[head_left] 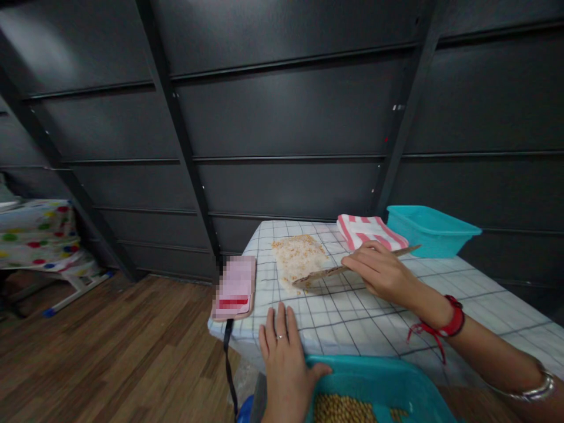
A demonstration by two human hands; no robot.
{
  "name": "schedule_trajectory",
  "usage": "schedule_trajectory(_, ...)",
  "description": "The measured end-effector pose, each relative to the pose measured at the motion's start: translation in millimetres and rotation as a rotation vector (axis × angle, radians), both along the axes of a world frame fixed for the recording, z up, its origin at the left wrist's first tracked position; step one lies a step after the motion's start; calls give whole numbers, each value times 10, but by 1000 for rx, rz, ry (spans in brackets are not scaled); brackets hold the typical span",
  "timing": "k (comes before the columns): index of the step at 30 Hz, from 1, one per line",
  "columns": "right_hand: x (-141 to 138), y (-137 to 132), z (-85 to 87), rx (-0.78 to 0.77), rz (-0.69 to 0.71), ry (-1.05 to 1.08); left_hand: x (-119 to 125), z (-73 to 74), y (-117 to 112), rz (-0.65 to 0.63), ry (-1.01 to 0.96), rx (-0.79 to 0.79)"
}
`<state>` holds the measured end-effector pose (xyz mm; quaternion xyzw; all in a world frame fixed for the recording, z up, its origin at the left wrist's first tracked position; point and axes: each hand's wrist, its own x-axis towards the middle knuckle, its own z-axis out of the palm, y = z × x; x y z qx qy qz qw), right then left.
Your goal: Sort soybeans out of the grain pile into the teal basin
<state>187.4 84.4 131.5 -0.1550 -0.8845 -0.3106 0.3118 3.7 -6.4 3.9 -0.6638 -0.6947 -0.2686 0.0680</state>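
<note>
My right hand (383, 271) grips a long, thin strip of cardboard (319, 274). The strip's left end rests at the near edge of a spread pile of pale grains (299, 254), white mixed with yellowish bits. With fingers stretched out, my left hand (284, 358) lies on the near edge of the checked tablecloth (348, 311). Its thumb reaches over the rim of a teal plastic basin (370, 367) below the table edge. Tan beans or similar round seeds (346, 409) cover part of the basin's bottom.
A pink phone (235, 288), partly pixelated, lies at the table's left edge with a black strap hanging down. A folded pink-striped towel (368, 230) and a second turquoise basin (432, 230) sit at the back right. Behind is a dark panel wall (286, 123).
</note>
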Motion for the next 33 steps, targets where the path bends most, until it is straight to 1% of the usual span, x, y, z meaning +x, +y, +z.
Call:
schedule_trajectory(4,17,-31,-36,-28,-18,5,5,-27,0,-1,5,11)
schedule_trajectory(8,23,-22,-56,-23,-25,2,12,-55,11,14,30,25)
schedule_trajectory(13,20,-13,-54,-9,-26,-20,15,-62,19,16,46,9)
schedule_trajectory(22,16,-119,-31,-18,3,-25,18,-102,16,26,63,13)
schedule_trajectory(26,-4,-126,-17,-11,12,-27,17,-86,17,27,63,13)
schedule_trajectory(30,-7,-143,-15,-7,17,-32,-4,-51,13,5,26,-28)
schedule_trajectory(33,4,-172,-9,-13,21,-31,-15,-55,10,0,15,-14)
